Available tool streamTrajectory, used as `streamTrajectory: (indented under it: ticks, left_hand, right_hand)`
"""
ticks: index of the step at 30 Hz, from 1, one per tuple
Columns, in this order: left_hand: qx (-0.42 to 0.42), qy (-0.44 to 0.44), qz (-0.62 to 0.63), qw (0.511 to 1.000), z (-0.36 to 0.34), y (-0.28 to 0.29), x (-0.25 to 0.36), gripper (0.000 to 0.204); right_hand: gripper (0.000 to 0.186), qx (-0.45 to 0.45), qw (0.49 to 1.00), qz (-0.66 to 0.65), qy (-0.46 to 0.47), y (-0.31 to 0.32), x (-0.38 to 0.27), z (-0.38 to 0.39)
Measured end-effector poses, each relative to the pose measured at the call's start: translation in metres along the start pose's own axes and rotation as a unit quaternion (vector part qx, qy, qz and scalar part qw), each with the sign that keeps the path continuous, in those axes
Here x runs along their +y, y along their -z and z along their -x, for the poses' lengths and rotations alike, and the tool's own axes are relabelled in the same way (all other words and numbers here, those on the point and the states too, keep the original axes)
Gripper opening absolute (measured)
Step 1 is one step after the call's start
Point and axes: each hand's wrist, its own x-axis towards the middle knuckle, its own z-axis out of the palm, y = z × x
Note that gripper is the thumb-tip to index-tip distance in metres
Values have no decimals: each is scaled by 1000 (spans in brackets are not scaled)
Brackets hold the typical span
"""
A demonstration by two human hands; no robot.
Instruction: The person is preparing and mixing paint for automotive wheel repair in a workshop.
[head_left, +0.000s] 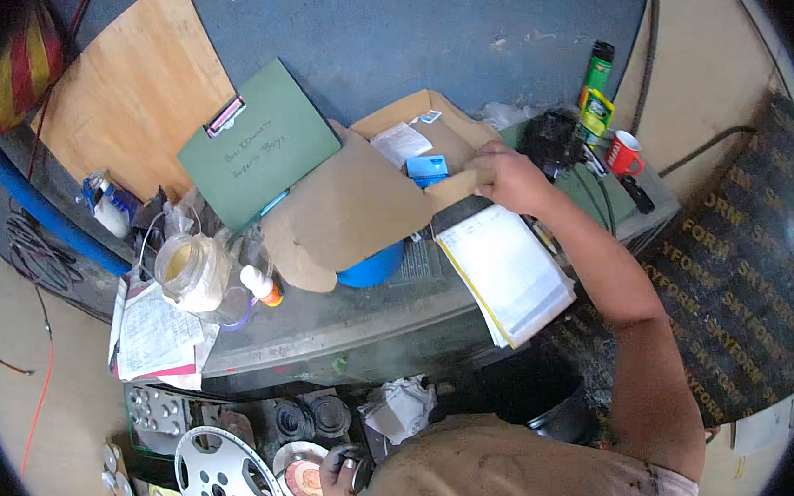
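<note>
Right hand (509, 180): I pinched the cardboard box (456, 189) tightly.
Left hand (335, 484): I clasped a dark object (363, 475).
Box step: seemingly steadying it; next called for even pressure.

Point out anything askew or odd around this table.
The white notepad lies slanted, its near end apparently jutting past the front edge of the table. Below, crumpled white paper sits among the clutter, perhaps discarded.
</note>
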Motion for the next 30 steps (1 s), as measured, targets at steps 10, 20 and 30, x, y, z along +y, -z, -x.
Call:
streamTrajectory:
  ticks: [10,20,30]
  left_hand:
    - [73,-13,-14,997,-30,-37,1,19]
    - [-60,-37,-51,996,-67,-62,22,23]
    - [-100,-19,-37,994,-74,-71,15,19]
  right_hand:
    - [21,-104,991,40,78,26,17,-61]
    - [31,-64,992,60,95,61,0,-105]
    - [33,-30,991,75,103,65,-2,-129]
